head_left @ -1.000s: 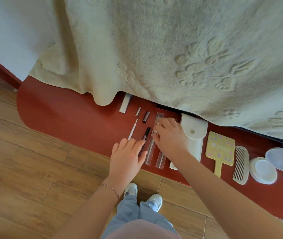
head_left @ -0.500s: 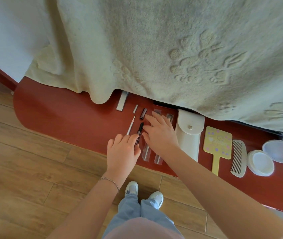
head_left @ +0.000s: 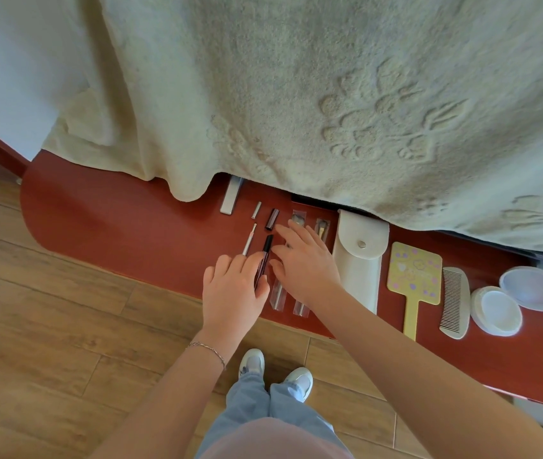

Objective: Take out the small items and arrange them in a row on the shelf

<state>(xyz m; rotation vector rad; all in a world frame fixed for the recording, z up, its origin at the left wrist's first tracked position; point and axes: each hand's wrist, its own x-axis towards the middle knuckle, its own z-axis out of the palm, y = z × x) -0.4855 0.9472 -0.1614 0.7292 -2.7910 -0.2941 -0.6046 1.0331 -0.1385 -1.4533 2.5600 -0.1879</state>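
Small items lie in a row on the red shelf [head_left: 114, 226]: a silver flat piece [head_left: 231, 200], a small silver cap [head_left: 256, 209], a thin white pen [head_left: 249, 241], a dark cap [head_left: 272, 219], a black pen [head_left: 266, 251] and two clear-wrapped brushes [head_left: 297, 219]. My left hand [head_left: 233, 293] covers the lower ends of both pens, and the black pen sits pinched between its forefinger and thumb. My right hand [head_left: 306, 263] lies flat with spread fingers over the wrapped brushes, holding nothing.
Right of the brushes lie a white snap pouch [head_left: 359, 260], a yellow hand mirror [head_left: 414, 276], a comb [head_left: 455, 301], a round white container [head_left: 497, 311] and its lid [head_left: 533, 288]. A cream blanket [head_left: 329, 94] overhangs the shelf's back. Wooden floor lies in front.
My right hand slid from the brush tips toward me and now lies flat with fingers spread. My left hand stayed on the pen ends; the black pen sits slightly nearer the dark cap.
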